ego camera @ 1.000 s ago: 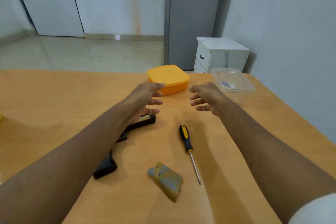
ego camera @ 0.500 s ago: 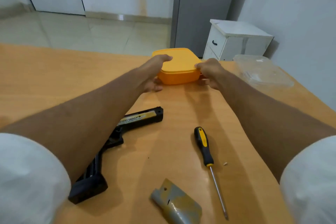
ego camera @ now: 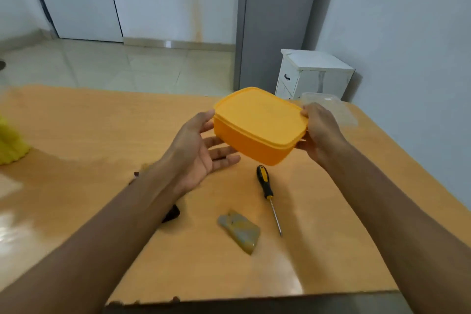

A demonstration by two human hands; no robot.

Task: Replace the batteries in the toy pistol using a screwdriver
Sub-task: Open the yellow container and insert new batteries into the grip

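Note:
An orange lidded box (ego camera: 257, 126) hangs tilted above the wooden table (ego camera: 89, 130), carried between both hands. My left hand (ego camera: 200, 146) supports its left end with straight fingers underneath and the thumb against the rim. My right hand (ego camera: 318, 132) grips the right end, thumb at the lid's edge. The black toy pistol (ego camera: 172, 213) lies on the table, mostly hidden under my left forearm. A black-and-yellow screwdriver (ego camera: 265, 185) lies below the box, tip pointing toward me. A grey and yellow cover piece (ego camera: 239, 231) rests to the screwdriver's left.
A clear plastic container (ego camera: 334, 107) sits at the table's far right corner, behind my right hand. A yellow object (ego camera: 10, 143) is at the left edge. A white cabinet (ego camera: 316, 74) stands beyond the table by the wall. The table's near edge (ego camera: 229, 298) is close.
Both hands reached forward to the orange box, took it by its ends, and have lifted it off the table and brought it toward me.

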